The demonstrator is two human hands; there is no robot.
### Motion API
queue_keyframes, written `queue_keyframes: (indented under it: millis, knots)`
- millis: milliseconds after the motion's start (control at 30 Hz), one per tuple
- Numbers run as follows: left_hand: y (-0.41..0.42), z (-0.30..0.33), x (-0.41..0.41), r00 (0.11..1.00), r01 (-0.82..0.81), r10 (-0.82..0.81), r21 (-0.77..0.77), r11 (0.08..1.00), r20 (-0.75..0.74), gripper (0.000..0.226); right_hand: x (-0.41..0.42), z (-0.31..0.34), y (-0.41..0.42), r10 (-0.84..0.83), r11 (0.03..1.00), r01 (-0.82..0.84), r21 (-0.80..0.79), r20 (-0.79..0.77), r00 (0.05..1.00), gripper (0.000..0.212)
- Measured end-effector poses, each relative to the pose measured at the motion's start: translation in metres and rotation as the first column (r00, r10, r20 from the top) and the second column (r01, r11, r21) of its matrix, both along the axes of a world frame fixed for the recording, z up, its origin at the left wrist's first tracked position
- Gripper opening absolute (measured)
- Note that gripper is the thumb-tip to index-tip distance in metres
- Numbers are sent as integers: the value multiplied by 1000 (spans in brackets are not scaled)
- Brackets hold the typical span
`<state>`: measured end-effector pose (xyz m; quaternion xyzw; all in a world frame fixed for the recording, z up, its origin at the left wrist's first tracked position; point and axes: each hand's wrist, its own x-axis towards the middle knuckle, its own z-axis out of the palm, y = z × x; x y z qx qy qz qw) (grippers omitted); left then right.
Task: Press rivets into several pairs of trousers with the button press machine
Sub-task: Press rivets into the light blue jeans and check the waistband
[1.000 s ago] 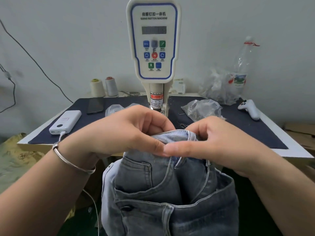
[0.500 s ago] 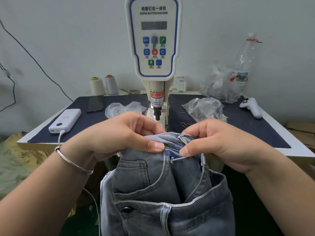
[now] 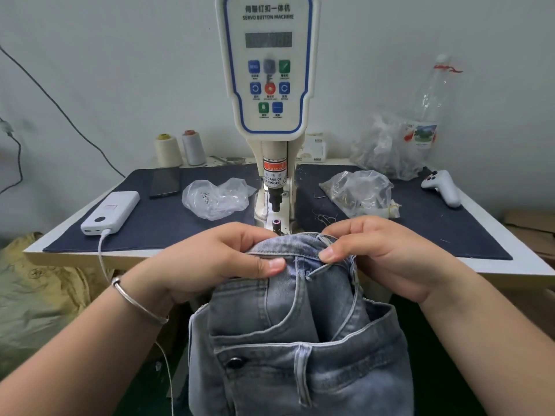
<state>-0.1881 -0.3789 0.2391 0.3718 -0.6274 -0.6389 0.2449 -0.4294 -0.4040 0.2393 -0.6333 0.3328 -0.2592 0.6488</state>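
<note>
Here both hands — left hand [image 3: 210, 259]; right hand [image 3: 372, 253] — pinch the trousers [image 3: 297, 340] waistband edge.

Both hands w/ the jeans [image 3: 300, 325] sit lower in the view now, so the lower die [image 3: 275, 224] of the button press machine [image 3: 268, 85] shows above them; it was hidden 1 s ago. The thumbs touched tip to tip then. Now the left hand [image 3: 210, 262] & right hand [image 3: 381, 253] are apart, w/ a strip of waistband between them. The fabric edge is nearer the die.
</note>
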Motion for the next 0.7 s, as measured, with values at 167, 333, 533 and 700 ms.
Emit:
queue_keyframes:
  millis: [167,333,533,700]
  knots:
    - [-1,-11,-4,998,-45,47,45,998,-50,21,-1,-7,-4,-37,999,37,36,-3,999,5]
    - [-1,-16,-5,997,-62,61,23,998,40,21,2,-15,-4,-69,997,69,35,10,998,5]
    - [5,-8,6,928,34,37,-184,982,370,46,-4,-20,-1,-25,996,15,86,117,993,12]
    - [10,2,28,890,45,79,-259,965,449,54,-28,-10,-9,-123,989,110,94,141,982,5]
